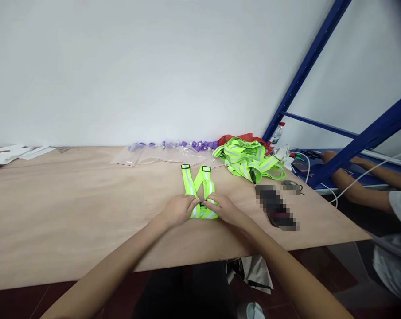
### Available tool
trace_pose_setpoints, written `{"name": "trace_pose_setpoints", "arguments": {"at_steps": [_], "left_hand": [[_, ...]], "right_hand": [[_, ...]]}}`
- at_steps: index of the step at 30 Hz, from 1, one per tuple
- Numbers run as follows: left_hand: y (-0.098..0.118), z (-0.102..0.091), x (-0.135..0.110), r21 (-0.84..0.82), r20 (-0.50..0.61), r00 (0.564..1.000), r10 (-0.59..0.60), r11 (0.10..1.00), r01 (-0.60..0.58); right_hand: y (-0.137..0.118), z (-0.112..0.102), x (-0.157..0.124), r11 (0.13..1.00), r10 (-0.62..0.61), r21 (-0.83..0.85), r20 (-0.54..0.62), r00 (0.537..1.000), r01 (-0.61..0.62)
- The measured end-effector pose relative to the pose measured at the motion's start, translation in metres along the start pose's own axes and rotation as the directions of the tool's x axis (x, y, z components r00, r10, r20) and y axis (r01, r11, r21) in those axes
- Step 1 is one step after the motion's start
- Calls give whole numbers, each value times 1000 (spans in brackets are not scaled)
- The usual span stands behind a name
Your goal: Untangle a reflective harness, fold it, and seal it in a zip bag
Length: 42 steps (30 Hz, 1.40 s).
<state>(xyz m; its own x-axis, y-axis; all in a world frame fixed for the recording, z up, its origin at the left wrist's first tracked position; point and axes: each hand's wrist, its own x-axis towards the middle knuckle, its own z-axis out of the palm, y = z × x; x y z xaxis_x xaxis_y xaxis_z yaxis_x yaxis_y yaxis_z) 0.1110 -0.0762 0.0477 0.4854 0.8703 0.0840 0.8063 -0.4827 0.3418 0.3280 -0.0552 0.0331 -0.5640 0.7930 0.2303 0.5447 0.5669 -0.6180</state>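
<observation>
A neon-yellow reflective strap vest lies folded on the wooden table in front of me. Two of its straps point away from me, each with a black slide buckle at its end. My left hand is closed on the lower left part of the vest. On the lower right part, my right hand grips it too. The thumbs of both hands meet at a dark buckle in the middle, which they partly cover.
More reflective straps are heaped at the back right, by a red bag and a bottle. Clear plastic bags with purple pieces lie along the wall. A dark blurred object is on the right. Beyond the blue frame are another person's arms.
</observation>
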Motion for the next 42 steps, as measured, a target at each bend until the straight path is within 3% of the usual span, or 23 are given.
{"name": "trace_pose_setpoints", "arguments": {"at_steps": [6, 12, 17, 21, 31, 36, 42], "left_hand": [[-8, 6, 13, -83, -54, 998, -41, 996, 37], [-20, 19, 26, -57, -99, 990, -98, 994, 93], [-18, 21, 27, -14, -113, 989, -94, 996, 93], [-15, 20, 26, 42, -118, 989, -91, 995, 96], [-6, 17, 21, 193, -66, 998, 1, 981, 12], [-3, 13, 17, 206, 0, 997, 80, 975, -79], [-2, 10, -2, 162, 5, 993, 119, 980, -119]], "right_hand": [[8, 1, 13, 999, -3, -47, 1, 1000, 3], [23, 9, 21, 982, -23, -187, -63, 998, 11], [22, 15, 17, 946, -50, -325, -163, 985, -6], [16, 15, 7, 905, -118, -423, -129, 985, 53], [4, 18, -34, 854, -260, -492, -122, 958, 170], [6, 15, -36, 867, -249, -463, -83, 965, 184], [4, 16, -36, 881, -259, -437, -128, 957, 180]]}}
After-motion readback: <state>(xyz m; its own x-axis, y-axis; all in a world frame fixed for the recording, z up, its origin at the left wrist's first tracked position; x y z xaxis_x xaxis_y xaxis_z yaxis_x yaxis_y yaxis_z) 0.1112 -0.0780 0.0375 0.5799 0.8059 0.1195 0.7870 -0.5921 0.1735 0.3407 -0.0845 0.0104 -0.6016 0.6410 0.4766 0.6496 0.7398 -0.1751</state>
